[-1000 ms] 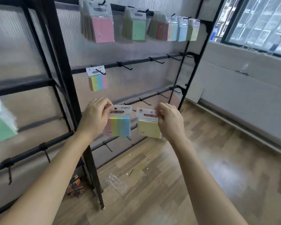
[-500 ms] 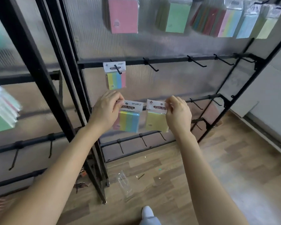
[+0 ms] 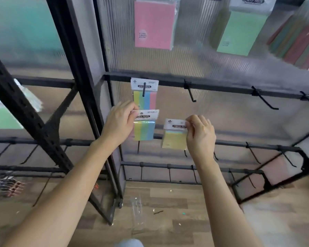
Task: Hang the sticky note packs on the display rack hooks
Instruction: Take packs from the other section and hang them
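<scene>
One display rack [image 3: 221, 86], backed by ribbed panel [image 3: 194, 50], stands on wood-plank floor [image 3: 177, 198].

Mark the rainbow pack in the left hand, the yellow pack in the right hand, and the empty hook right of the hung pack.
rainbow pack [image 3: 144, 131], head view, striped pad face.
yellow pack [image 3: 173, 140], head view, yellow pad face.
empty hook [image 3: 190, 92], head view, middle of its shaft.
</scene>
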Motion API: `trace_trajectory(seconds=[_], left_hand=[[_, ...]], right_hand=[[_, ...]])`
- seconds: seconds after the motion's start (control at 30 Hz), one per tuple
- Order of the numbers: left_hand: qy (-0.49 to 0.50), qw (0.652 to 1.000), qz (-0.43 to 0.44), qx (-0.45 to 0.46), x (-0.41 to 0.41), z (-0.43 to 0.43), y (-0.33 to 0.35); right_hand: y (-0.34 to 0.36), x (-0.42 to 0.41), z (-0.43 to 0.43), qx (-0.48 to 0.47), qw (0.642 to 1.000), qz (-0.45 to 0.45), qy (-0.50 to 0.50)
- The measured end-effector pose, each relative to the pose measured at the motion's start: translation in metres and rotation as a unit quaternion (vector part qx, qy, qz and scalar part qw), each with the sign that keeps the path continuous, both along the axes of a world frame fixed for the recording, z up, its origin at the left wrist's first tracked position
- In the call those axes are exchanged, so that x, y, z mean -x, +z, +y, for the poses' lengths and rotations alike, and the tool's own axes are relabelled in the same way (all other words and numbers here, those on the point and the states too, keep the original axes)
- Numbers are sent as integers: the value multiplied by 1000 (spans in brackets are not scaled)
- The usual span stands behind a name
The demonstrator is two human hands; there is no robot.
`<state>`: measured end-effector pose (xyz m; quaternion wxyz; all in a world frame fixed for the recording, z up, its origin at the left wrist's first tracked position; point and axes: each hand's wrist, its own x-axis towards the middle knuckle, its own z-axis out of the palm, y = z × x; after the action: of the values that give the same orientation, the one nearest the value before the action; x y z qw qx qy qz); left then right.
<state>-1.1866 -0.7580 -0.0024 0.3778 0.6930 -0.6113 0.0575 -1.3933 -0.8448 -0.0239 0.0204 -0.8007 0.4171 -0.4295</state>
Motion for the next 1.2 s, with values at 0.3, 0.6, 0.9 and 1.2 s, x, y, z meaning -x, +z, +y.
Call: trace_trajectory(seconds=[0.3, 0.6, 0.9, 1.2], left_hand=[[13, 1000, -4, 0, -16, -35, 3], [10, 1000, 25, 5, -22, -54, 3], [27, 999, 39, -12, -27, -61, 4], [97, 993, 61, -27, -39, -100, 11]], right_hand=[[2, -11, -31, 4, 998, 10, 60], [5, -17, -42, 6, 998, -5, 58], [10, -20, -48, 11, 998, -9, 58], [6, -19, -53, 13, 998, -4, 55]])
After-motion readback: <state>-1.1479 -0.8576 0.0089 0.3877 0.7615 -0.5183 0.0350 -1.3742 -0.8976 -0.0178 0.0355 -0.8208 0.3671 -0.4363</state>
